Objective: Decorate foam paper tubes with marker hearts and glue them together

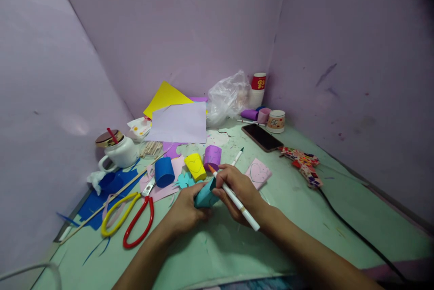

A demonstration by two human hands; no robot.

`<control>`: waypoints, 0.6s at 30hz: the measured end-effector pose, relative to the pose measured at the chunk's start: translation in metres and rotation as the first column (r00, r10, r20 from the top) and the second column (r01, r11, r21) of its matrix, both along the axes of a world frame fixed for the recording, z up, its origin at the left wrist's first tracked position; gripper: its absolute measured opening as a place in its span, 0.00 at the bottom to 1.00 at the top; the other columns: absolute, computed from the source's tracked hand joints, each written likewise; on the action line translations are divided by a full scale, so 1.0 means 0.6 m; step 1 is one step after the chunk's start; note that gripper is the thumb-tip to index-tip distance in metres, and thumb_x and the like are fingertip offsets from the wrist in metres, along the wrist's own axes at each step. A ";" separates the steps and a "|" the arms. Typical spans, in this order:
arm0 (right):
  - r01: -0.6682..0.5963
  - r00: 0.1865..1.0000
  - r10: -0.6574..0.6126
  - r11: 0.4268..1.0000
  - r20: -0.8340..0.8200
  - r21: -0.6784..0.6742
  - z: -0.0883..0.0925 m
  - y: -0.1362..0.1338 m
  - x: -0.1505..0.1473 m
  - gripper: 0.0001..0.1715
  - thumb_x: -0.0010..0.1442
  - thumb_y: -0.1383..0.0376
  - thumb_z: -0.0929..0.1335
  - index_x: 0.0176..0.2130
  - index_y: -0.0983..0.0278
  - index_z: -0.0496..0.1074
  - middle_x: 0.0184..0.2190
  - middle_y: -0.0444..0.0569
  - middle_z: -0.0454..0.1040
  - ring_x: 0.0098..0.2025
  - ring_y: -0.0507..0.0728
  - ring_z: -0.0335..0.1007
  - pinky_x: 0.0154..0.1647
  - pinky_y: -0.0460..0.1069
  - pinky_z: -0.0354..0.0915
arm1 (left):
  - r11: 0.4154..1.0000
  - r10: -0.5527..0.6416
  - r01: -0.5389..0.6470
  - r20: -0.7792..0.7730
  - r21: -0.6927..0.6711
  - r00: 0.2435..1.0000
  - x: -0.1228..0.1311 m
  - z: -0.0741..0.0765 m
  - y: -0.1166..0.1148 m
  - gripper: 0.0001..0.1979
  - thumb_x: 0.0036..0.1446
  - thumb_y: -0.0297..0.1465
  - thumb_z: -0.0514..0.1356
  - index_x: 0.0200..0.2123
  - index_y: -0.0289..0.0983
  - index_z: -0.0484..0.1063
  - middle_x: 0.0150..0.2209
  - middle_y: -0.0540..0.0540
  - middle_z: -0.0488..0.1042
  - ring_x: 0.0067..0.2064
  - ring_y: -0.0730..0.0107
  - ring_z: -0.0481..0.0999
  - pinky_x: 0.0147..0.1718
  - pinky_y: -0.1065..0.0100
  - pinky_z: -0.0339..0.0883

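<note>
My left hand (187, 209) is closed around a teal foam tube (205, 196), tilted up off the table. Between the fingers of my right hand (239, 190) is a white marker (240, 206) with an orange tip, which points up and away from the tube. My right fingertips are close by the tube's side; whether they touch it I cannot tell. Just beyond stand a yellow foam tube (195, 166) with a heart drawn on it, a purple foam tube (212, 156) and a blue foam tube (164, 172). A pink foam piece (258, 173) with a heart outline lies to the right.
Scissors (138, 220) with yellow and red handles lie left, beside a long wooden stick (111, 199). A white mug (122, 152) stands farther back. A phone (261, 137), a paper cup (276, 121) and a patterned glue gun (301, 163) with a black cord are right. Walls enclose the table.
</note>
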State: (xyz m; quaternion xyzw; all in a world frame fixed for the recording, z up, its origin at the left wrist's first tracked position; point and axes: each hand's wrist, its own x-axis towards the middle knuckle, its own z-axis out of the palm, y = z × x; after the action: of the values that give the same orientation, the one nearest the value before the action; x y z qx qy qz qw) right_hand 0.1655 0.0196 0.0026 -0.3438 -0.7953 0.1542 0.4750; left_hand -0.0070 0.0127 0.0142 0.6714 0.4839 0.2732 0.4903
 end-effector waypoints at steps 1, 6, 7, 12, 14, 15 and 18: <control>0.009 1.000 -0.009 1.000 -0.023 0.015 0.000 -0.001 0.000 0.03 0.57 0.67 0.64 0.33 0.60 0.61 0.29 0.47 0.68 0.40 0.60 0.69 0.39 0.53 0.67 | 1.000 0.007 -0.007 -0.001 0.001 1.000 0.002 0.000 -0.001 0.13 0.39 0.24 0.61 0.33 0.33 0.74 0.31 0.47 0.75 0.32 0.65 0.69 0.32 0.66 0.61; 0.010 1.000 -0.011 0.998 -0.017 -0.062 0.003 -0.008 -0.004 0.11 0.54 0.62 0.67 0.34 0.60 0.59 0.30 0.47 0.68 0.33 0.57 0.67 0.32 0.50 0.64 | 0.983 0.106 -0.107 0.012 0.151 0.994 0.015 -0.017 -0.007 0.21 0.43 0.24 0.58 0.44 0.35 0.74 0.44 0.42 0.77 0.45 0.55 0.73 0.47 0.58 0.63; 0.045 0.999 -0.047 0.995 -0.017 -0.083 0.002 -0.009 -0.005 0.11 0.53 0.63 0.67 0.34 0.60 0.59 0.29 0.46 0.68 0.30 0.56 0.66 0.30 0.48 0.63 | 0.964 0.141 -0.139 0.007 0.226 0.990 0.017 -0.021 -0.009 0.24 0.44 0.23 0.58 0.48 0.36 0.72 0.48 0.42 0.75 0.50 0.54 0.71 0.51 0.57 0.61; 0.101 0.993 -0.108 0.988 -0.050 -0.116 -0.007 -0.006 -0.006 0.09 0.55 0.68 0.64 0.33 0.59 0.56 0.25 0.42 0.65 0.22 0.51 0.59 0.23 0.45 0.56 | 0.959 0.158 -0.143 -0.040 0.244 0.987 0.015 -0.014 -0.012 0.28 0.45 0.31 0.63 0.53 0.37 0.69 0.52 0.40 0.73 0.53 0.52 0.70 0.53 0.56 0.60; 0.039 0.996 -0.047 0.993 -0.073 -0.111 -0.011 -0.004 -0.006 0.09 0.56 0.68 0.64 0.32 0.59 0.56 0.25 0.41 0.65 0.21 0.50 0.57 0.22 0.44 0.56 | 0.976 0.133 -0.125 -0.036 0.176 0.990 0.013 -0.004 -0.012 0.21 0.46 0.33 0.63 0.45 0.36 0.74 0.45 0.42 0.77 0.46 0.54 0.73 0.47 0.59 0.64; 0.021 0.996 -0.030 0.994 -0.081 -0.104 -0.012 -0.004 -0.006 0.09 0.56 0.68 0.64 0.32 0.59 0.55 0.24 0.40 0.64 0.20 0.49 0.56 0.22 0.44 0.56 | 0.980 0.126 -0.119 -0.032 0.156 0.992 0.012 0.000 -0.012 0.16 0.47 0.34 0.62 0.41 0.35 0.76 0.40 0.44 0.79 0.42 0.57 0.74 0.43 0.61 0.65; 0.001 0.994 -0.012 0.995 -0.105 -0.099 -0.014 -0.005 -0.007 0.12 0.55 0.68 0.66 0.34 0.58 0.55 0.23 0.38 0.61 0.21 0.50 0.57 0.22 0.44 0.56 | 0.978 0.164 -0.160 -0.015 0.130 0.986 0.013 0.005 -0.014 0.12 0.48 0.36 0.62 0.32 0.34 0.76 0.28 0.47 0.76 0.31 0.64 0.71 0.32 0.67 0.64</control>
State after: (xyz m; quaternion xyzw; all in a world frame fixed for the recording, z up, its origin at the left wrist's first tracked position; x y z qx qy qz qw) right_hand 0.1615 0.0166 -0.0058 -0.3609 -0.7595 0.2097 0.4990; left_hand 0.0008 0.0045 0.0174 0.6634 0.5245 0.3343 0.4160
